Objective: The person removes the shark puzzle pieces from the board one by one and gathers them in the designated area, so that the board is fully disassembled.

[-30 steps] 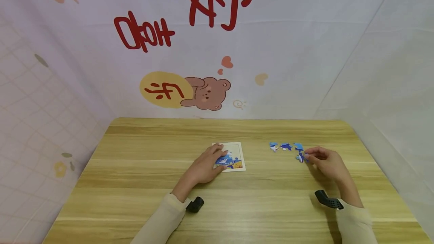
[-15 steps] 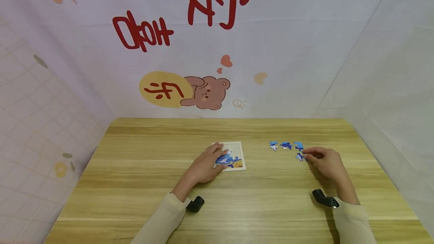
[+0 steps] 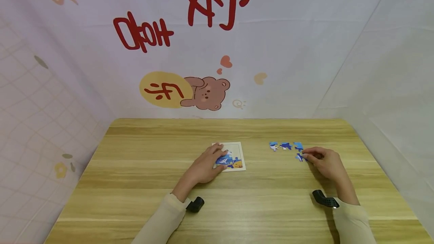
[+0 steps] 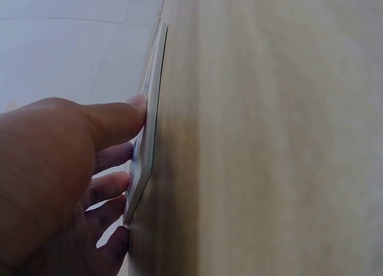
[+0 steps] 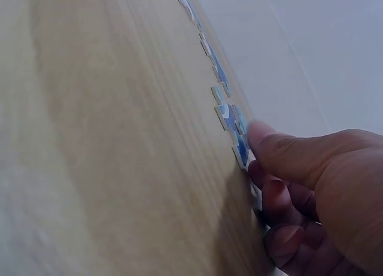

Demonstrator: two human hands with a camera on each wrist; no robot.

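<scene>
My left hand (image 3: 205,165) rests on a square puzzle board (image 3: 242,157) with a pale rim and a partly filled blue sea picture. In the left wrist view the thumb (image 4: 134,111) touches the board's near edge, and the other fingers spread along its side, hiding its left part. To the right, my right hand (image 3: 326,163) pinches the right end of a blue-and-white jigsaw piece (image 3: 300,157) between thumb and forefinger, close to the tabletop. In the right wrist view the thumb (image 5: 269,141) covers part of that piece (image 5: 240,151).
Beyond the right hand lie more jigsaw pieces in a row: a light blue one (image 3: 298,145), a dark blue one (image 3: 286,146) and a blue-and-white one (image 3: 273,146). The wooden table (image 3: 217,206) meets a printed white curtain (image 3: 288,48) at its back edge.
My right hand has shifted slightly left, its fingertips staying at the same jigsaw piece. The left hand and the puzzle board have not moved.
</scene>
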